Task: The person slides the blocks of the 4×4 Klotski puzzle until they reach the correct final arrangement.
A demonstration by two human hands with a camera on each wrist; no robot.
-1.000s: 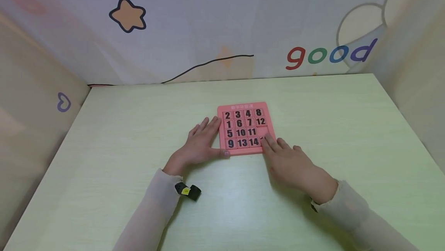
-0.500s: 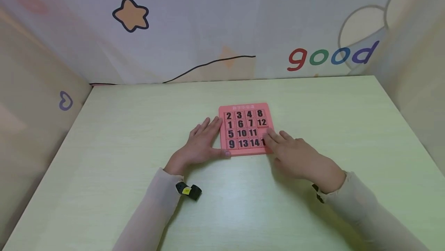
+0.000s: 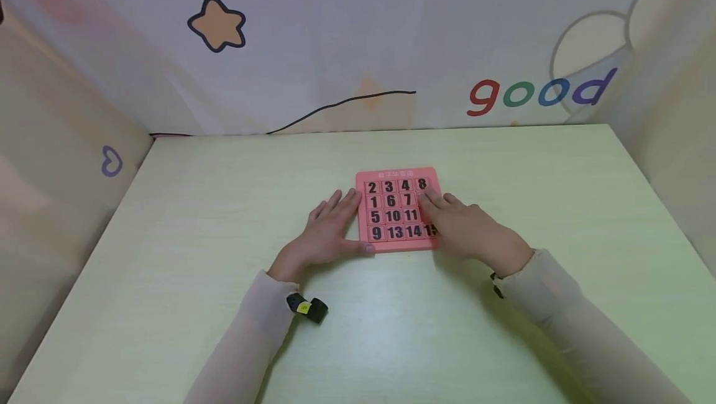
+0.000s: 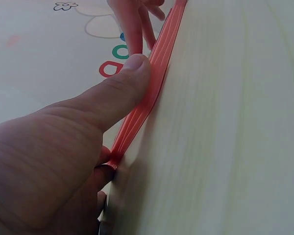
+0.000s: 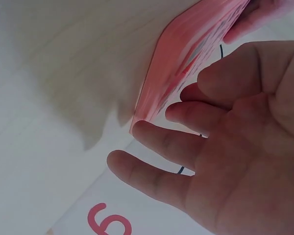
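A pink number slide puzzle point(image 3: 404, 245) lies flat on the table, its black-numbered tiles facing up. My left hand point(image 3: 327, 233) steadies its near left corner, with fairly straight fingers along the left side and the thumb on the near edge. The left wrist view shows that thumb point(image 4: 122, 85) against the puzzle's pink side point(image 4: 159, 66). My right hand point(image 3: 472, 227) reaches over the right column, fingertips on the second row just below the 8 tile point(image 3: 422, 184). Those fingers hide what lies there. Part of the 15 tile point(image 3: 429, 230) shows beside the hand.
The pale green table point(image 3: 358, 329) extends around the puzzle on all sides. Behind it stands a printed fabric backdrop point(image 3: 313, 50) with a star and the word "good". More fabric point(image 3: 61, 192) closes off the left side.
My right fingertips have gone from the bottom right tile up the right column to the second row, now covering where the 12 showed. The left hand keeps its place on the puzzle.
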